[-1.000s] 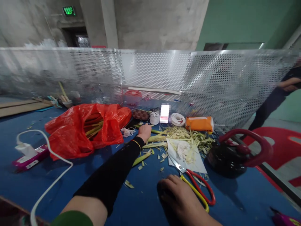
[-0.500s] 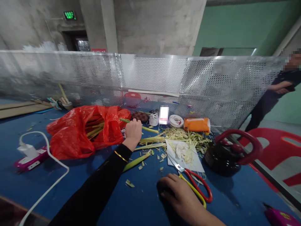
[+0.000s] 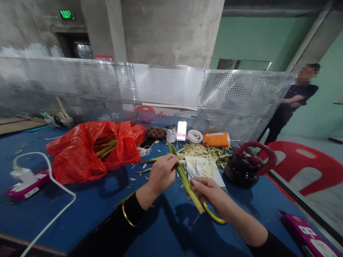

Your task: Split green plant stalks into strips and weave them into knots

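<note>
My left hand (image 3: 163, 173) is closed round a green plant stalk (image 3: 183, 175) held slanting over the table. Near the stalk's lower, pale cut end, the bent fingers of my right hand (image 3: 207, 192) press against its side. Below my right hand shows the yellow handle (image 3: 215, 217) of a pair of scissors; the hand covers most of the rest. Beyond lie a white paper sheet (image 3: 219, 177) with a crumpled tissue and a heap of pale green shavings (image 3: 198, 150). Scraps and thin strips are scattered on the blue table (image 3: 166, 235).
A red plastic bag (image 3: 77, 153) of stalks lies left, near a purple power strip (image 3: 34, 185) with a white cable. On the right are a dark kettle (image 3: 241, 171) and a red chair (image 3: 316, 164). A perforated metal screen (image 3: 166, 85) borders the back; a person (image 3: 289, 103) stands beyond.
My left hand has brought the stalk rightward and nearer me. My right hand has risen from the table beside the scissors to the stalk. The view has shifted slightly right.
</note>
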The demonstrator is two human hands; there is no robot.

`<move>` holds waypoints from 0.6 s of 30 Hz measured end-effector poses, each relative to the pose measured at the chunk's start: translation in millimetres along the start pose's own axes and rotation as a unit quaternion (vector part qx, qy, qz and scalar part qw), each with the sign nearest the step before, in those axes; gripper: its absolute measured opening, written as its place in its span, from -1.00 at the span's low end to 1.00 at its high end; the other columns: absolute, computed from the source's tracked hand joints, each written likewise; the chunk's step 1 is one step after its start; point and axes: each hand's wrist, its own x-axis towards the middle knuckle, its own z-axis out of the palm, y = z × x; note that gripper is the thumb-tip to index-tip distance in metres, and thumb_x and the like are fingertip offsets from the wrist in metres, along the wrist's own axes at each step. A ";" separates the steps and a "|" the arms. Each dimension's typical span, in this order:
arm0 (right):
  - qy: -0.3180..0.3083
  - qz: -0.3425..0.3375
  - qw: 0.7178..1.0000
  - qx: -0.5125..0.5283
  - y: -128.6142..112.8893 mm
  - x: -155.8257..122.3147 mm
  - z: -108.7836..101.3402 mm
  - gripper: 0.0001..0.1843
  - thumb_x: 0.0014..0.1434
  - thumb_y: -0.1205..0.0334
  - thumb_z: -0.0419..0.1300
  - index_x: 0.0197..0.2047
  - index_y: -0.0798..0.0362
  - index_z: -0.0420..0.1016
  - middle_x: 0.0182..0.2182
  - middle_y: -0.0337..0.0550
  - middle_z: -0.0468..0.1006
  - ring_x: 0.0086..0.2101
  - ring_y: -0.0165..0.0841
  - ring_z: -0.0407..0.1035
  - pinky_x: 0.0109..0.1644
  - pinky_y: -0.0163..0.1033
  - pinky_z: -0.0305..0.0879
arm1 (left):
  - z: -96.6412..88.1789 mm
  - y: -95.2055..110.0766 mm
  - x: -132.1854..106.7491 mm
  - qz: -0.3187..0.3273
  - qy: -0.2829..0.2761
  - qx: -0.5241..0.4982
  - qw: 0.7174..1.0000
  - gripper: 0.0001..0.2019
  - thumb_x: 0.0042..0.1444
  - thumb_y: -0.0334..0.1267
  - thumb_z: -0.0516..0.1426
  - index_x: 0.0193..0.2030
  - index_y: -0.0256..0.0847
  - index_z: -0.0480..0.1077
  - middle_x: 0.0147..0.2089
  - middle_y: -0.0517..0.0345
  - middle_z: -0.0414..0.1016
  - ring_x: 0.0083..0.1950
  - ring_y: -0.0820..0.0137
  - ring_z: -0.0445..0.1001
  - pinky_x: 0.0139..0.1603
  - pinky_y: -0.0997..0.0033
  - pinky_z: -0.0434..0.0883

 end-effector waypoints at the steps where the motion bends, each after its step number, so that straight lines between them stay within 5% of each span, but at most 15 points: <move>1: -0.020 0.004 1.000 -0.009 0.4 -0.3 5.3 -0.57 0.00 -0.10 0.35 -0.32 0.15 0.54 -0.46 -0.14 0.57 -0.48 -0.39 0.47 -0.49 -0.37 0.28 | 2.1 -0.8 -1.5 0.005 0.003 0.000 1.000 -0.74 0.04 -0.58 0.01 -0.29 -0.17 0.40 -0.18 0.13 0.51 -0.16 0.36 0.47 -0.14 0.42 0.36; 8: -0.023 0.047 0.999 0.009 11.6 -2.6 14.9 -0.60 -0.07 -0.04 0.39 -0.33 0.14 0.51 -0.50 -0.20 0.54 -0.54 -0.43 0.44 -0.52 -0.39 0.27 | 14.8 -12.5 -6.0 -0.029 0.028 -0.017 0.999 -0.72 0.04 -0.59 0.01 -0.29 -0.15 0.42 -0.15 0.14 0.52 -0.10 0.36 0.48 -0.05 0.40 0.39; 11: 0.019 0.044 0.999 0.020 14.6 -1.5 9.3 -0.58 -0.09 -0.07 0.40 -0.37 0.13 0.49 -0.53 -0.21 0.52 -0.58 -0.46 0.38 -0.54 -0.38 0.24 | 21.4 -11.5 -6.4 -0.093 0.072 -0.052 0.992 -0.68 0.07 -0.57 0.01 -0.15 -0.14 0.43 0.00 0.10 0.50 -0.02 0.35 0.48 -0.02 0.38 0.42; 14: 0.082 -0.014 0.996 0.004 19.8 3.0 3.7 -0.60 -0.07 -0.07 0.39 -0.39 0.12 0.48 -0.55 -0.24 0.49 -0.59 -0.47 0.33 -0.52 -0.37 0.23 | 28.9 -5.5 -9.0 -0.177 0.104 -0.124 0.971 -0.68 0.17 -0.43 0.05 0.06 -0.19 0.35 0.08 -0.01 0.47 -0.11 0.36 0.52 -0.20 0.42 0.49; 16: 0.101 -0.048 0.993 -0.029 24.3 6.1 0.2 -0.61 -0.03 -0.06 0.37 -0.38 0.11 0.49 -0.58 -0.27 0.44 -0.59 -0.47 0.30 -0.51 -0.35 0.22 | 31.4 -1.2 -11.8 -0.148 0.098 -0.115 0.977 -0.69 0.20 -0.35 0.08 0.09 -0.22 0.33 0.09 -0.03 0.47 -0.06 0.33 0.51 -0.12 0.37 0.49; 18: 0.107 -0.080 0.988 -0.075 28.1 7.8 -3.5 -0.65 0.03 -0.05 0.33 -0.35 0.10 0.50 -0.57 -0.28 0.42 -0.58 -0.46 0.28 -0.50 -0.34 0.21 | 30.4 1.3 -13.6 -0.023 0.060 -0.058 0.996 -0.73 0.23 -0.32 0.08 0.07 -0.18 0.37 0.11 0.00 0.47 0.13 0.28 0.41 0.16 0.23 0.36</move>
